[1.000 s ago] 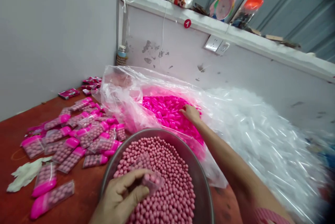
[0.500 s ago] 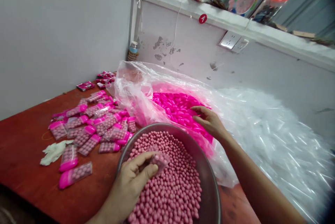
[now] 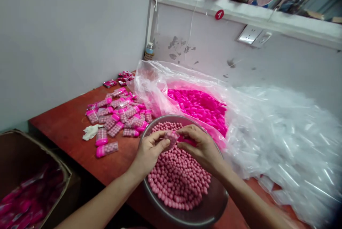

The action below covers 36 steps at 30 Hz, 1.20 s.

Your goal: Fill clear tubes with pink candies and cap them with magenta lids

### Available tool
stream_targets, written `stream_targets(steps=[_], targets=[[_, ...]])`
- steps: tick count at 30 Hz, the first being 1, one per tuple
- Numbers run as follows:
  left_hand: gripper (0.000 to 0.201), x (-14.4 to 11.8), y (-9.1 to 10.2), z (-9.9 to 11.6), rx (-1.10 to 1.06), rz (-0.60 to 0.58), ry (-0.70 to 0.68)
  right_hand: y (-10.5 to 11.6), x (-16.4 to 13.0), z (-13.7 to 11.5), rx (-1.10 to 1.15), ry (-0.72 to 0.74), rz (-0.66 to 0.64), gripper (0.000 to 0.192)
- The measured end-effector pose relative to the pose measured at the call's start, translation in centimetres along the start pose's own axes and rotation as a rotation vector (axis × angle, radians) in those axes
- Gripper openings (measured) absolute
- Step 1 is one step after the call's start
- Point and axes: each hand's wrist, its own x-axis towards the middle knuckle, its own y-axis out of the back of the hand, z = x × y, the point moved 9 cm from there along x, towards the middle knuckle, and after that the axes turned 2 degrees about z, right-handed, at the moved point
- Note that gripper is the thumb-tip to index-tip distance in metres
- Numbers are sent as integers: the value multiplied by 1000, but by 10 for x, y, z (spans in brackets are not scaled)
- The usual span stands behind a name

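Observation:
My left hand pinches a small clear plastic container with pink balls in it, above a grey bowl. Close against its open end, my right hand grips a bright pink cap, partly hidden by the fingers. Whether the cap touches the container I cannot tell. Loose pink balls fill much of the bowl below both hands. Behind it, a clear plastic bag lies spread around a heap of pink caps.
Capped containers of pink balls lie piled on the red table, beside a crumpled white tissue. A heap of clear empty containers covers the right side. At lower left stands a cardboard box holding pink packages.
My right hand has come from the pink caps to the container, now with a cap in its fingers. The view has shifted, bringing the cardboard box into sight.

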Motion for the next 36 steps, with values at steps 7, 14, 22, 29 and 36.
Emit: stream_targets(steps=[7, 14, 22, 29, 36], targets=[[21, -9, -7, 15, 124, -68, -124, -35, -26, 51, 827, -524, 10, 19], [24, -13, -10, 23, 222, -116, -182, -52, -37, 50, 1058, -676, -255, 27], [22, -12, -8, 23, 346, -74, -198, 6, -25, 33, 481, -318, 73, 28], [24, -18, -11, 24, 412, -100, -277, -3, -14, -29, -142, 165, -21, 18], [25, -25, -11, 26, 518, -93, -372, -13, -24, -32, -240, 225, -97, 10]])
